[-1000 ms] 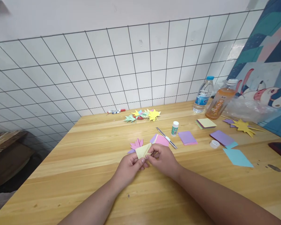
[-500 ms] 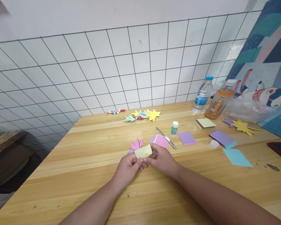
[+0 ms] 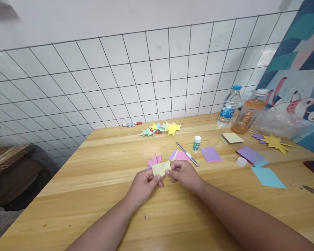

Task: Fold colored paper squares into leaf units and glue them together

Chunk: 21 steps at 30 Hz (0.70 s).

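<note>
Between both hands is a small pale yellow sheet of paper (image 3: pixel 161 168), held above the table. My left hand (image 3: pixel 144 184) pinches its lower left side, thumb in front. At its right edge my right hand (image 3: pixel 185 175) grips it between thumb and fingers. Just behind the paper lies a pink folded paper leaf (image 3: pixel 154 160) with a purple piece under it. A stack of pink and purple paper squares (image 3: pixel 180 155) is beyond my right hand, with a utility knife (image 3: pixel 187 153) lying across it.
A glue bottle (image 3: pixel 196 144), purple squares (image 3: pixel 210 153) and a white cap (image 3: pixel 241 161) lie to the right. Folded leaves (image 3: pixel 172 128) and markers (image 3: pixel 131 124) are near the wall. A water bottle (image 3: pixel 229 106) and an orange drink bottle (image 3: pixel 249 112) stand back right. A blue sheet (image 3: pixel 268 177) lies nearer.
The paper's right side, curled over before, now lies flatter. My right thumb has moved apart from the left and onto the paper's right edge. The view has shifted slightly.
</note>
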Tool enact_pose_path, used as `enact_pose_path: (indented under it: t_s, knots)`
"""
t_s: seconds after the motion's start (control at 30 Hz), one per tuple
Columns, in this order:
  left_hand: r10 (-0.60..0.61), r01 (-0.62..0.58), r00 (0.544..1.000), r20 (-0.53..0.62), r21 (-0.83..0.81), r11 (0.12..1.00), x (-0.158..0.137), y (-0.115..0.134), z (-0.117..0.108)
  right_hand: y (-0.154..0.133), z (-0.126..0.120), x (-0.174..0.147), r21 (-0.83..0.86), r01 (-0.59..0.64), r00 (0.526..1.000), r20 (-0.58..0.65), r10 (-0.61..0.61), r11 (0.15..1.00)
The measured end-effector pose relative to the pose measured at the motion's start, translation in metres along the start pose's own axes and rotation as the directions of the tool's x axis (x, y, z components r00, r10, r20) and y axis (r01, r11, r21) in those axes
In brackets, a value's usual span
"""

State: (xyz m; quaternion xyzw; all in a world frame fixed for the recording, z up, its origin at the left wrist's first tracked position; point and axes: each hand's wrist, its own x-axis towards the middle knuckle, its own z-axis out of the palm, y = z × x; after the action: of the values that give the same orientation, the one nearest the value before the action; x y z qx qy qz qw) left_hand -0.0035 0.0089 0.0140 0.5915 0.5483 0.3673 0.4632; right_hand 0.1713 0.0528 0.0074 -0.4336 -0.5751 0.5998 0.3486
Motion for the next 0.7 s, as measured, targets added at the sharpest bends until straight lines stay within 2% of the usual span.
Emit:
enact_pose_path:
  t_s: [0.17, 0.37, 0.57, 0.7]
  knots:
    - [0.006, -0.004, 1.0, 0.027, -0.052, 0.999, 0.0008, -0.003, -0.002, -0.0018, -0.0014, -0.0005, 0.02, 0.032, 0.999, -0.011, -0.032, 0.999]
    - [0.0, 0.0, 1.0, -0.017, 0.006, 1.0, 0.0027, -0.009, -0.0017, -0.0039, -0.0011, -0.0015, 0.036, 0.04, 0.999, -0.024, -0.039, 0.999]
    - [0.053, -0.054, 0.998, 0.022, 0.048, 0.997, -0.0003, -0.0077, -0.0013, -0.0023, -0.0004, -0.0011, -0.011, 0.068, 0.995, 0.079, -0.067, 0.998]
    - [0.058, -0.058, 0.998, -0.013, -0.019, 0.998, -0.0013, -0.0069, -0.002, -0.0013, -0.0025, 0.0004, -0.028, 0.076, 0.996, 0.057, -0.074, 0.997]
